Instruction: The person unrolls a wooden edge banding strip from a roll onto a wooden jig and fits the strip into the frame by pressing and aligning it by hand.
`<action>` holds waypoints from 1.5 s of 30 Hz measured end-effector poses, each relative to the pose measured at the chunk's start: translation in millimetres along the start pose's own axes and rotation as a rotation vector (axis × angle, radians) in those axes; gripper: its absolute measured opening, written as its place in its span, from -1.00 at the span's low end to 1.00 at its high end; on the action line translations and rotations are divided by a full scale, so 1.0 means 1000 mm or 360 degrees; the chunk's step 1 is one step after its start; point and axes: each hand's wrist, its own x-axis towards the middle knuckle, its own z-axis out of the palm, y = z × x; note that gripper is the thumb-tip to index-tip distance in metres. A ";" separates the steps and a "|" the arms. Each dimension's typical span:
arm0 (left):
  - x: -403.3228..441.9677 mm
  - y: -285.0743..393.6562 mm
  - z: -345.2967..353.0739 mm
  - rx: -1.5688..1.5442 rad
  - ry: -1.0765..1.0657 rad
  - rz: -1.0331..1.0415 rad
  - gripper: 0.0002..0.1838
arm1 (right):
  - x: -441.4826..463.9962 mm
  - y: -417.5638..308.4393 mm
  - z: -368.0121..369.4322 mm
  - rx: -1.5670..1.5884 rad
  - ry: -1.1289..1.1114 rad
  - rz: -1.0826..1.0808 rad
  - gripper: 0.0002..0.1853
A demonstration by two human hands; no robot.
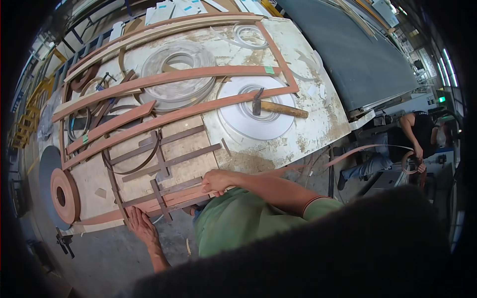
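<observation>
At the near table edge my left hand (pixel 142 226) lies with its fingers stretched out, touching the reddish-brown edge banding strip (pixel 103 216) beside a dark wooden slat (pixel 115 191). My right hand (pixel 217 182) is closed, fingers curled, on the strip farther right; its fingertips are partly hidden. The strip comes off a coil of edge banding (pixel 73 196) at the left and passes under short dark crosspieces (pixel 160 198) on a plywood board (pixel 191 149). Beyond my right forearm a band continues off the table to the right.
Red-brown wooden frames (pixel 218 103) lie across the table. A hammer (pixel 283 109) rests on a white coil (pixel 228 116); a larger greyish coil (pixel 149 67) lies farther back. At right, a co-worker (pixel 415 134) holds a small roll of banding (pixel 409 163). A dark flat surface (pixel 348 54) stands behind.
</observation>
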 end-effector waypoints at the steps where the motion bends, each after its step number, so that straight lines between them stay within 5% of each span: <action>1: 0.000 0.014 0.000 0.0071 0.0047 0.0043 -0.52 | -0.006 0.003 -0.004 0.0018 0.0007 -0.0001 -0.68; 8: -0.013 0.028 0.023 0.0154 -0.0038 0.0107 -0.60 | -0.036 0.024 -0.021 0.0013 0.0032 -0.0032 -0.67; 9: -0.014 0.013 0.050 0.0094 0.0158 0.0311 -0.64 | -0.040 0.024 -0.023 0.0011 0.0033 -0.0041 -0.67; 12: -0.010 0.032 0.021 -0.0031 0.0089 0.0228 -0.69 | -0.029 0.043 -0.017 -0.0075 0.0052 -0.0155 -0.64; 13: -0.010 0.039 0.013 -0.0022 0.0076 0.0180 -0.71 | -0.022 0.053 -0.021 -0.0247 0.0051 -0.0436 -0.67; 14: -0.008 0.043 0.008 -0.0053 0.0070 0.0115 -0.71 | -0.027 0.043 -0.020 0.0072 -0.0007 -0.0165 -0.69; 20: 0.004 0.044 -0.005 -0.0025 -0.0072 0.0114 -0.69 | -0.014 0.006 -0.030 0.0320 -0.0235 0.0097 -0.66; 32: 0.006 -0.003 -0.003 0.0221 0.0035 0.0000 -0.62 | 0.013 -0.006 0.001 -0.0248 0.0196 -0.0039 -0.64; 45: 0.006 0.000 -0.004 0.0224 0.0055 -0.0036 -0.64 | 0.012 -0.002 0.005 -0.0139 0.0168 -0.0023 -0.62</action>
